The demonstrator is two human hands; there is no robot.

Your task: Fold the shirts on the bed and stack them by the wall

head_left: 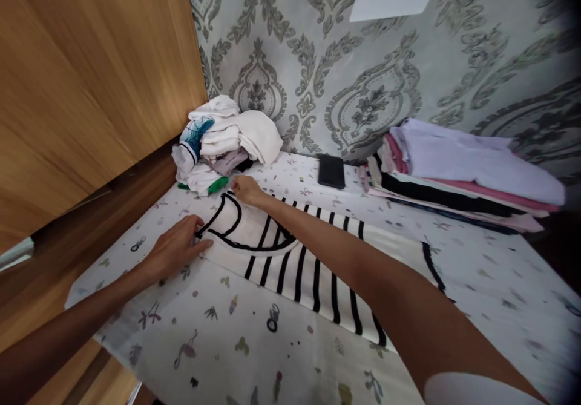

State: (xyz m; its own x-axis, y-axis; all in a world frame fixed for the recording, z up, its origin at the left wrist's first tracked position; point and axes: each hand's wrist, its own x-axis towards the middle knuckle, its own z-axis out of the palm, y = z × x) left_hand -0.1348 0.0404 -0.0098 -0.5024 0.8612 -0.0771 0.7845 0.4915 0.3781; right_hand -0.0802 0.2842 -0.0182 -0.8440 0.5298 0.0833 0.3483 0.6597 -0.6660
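Observation:
A white garment with black stripes and black trim lies spread flat on a patterned white cloth surface. At its left end, my left hand is at the black-edged corner, thumb below and fingers above, the fabric edge between them. My right hand is closed at the upper left corner of the garment, its fingertips partly hidden. My right forearm crosses over the striped part and covers some of it.
Crumpled white clothes are heaped at the back left, beside a wooden cabinet. A black wallet-like object lies near the wall. Folded clothes are stacked at the back right.

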